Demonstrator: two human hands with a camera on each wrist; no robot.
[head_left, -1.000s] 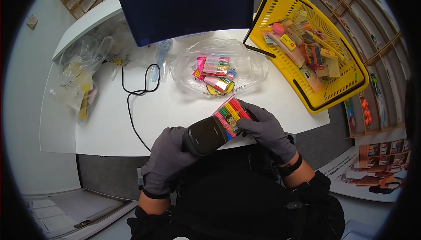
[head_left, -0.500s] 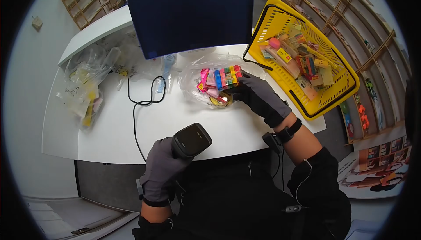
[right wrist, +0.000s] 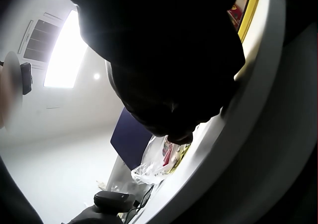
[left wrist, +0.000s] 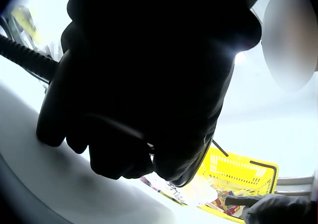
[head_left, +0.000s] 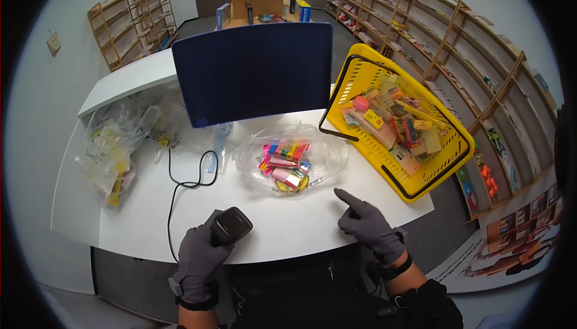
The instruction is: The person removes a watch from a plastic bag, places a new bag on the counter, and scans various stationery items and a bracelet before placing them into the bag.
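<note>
My gloved left hand (head_left: 201, 260) grips a black handheld barcode scanner (head_left: 231, 225) over the table's front edge. In the right wrist view the scanner (right wrist: 114, 200) shows at the bottom. Opposite, my gloved right hand (head_left: 369, 230) holds nothing; its index finger points forward and the other fingers are loosely bent. A clear plastic bag (head_left: 327, 155) lies beyond both hands. On it are a pack of coloured sticks (head_left: 288, 151) and several other small bright packs (head_left: 288, 177). Both hands look mostly black in their own wrist views.
A yellow basket (head_left: 366, 51) full of packaged goods stands at the right. Behind the bag rises a dark screen (head_left: 252, 73). Crumpled plastic bags (head_left: 111, 155) lie at the left, near a looped black cable (head_left: 186, 183). Wooden shelves (head_left: 445, 46) line the room.
My right hand carried the pack of coloured sticks from beside the scanner to the bag, let it go there and came back. The scanner moved left with my left hand. The view tilted up.
</note>
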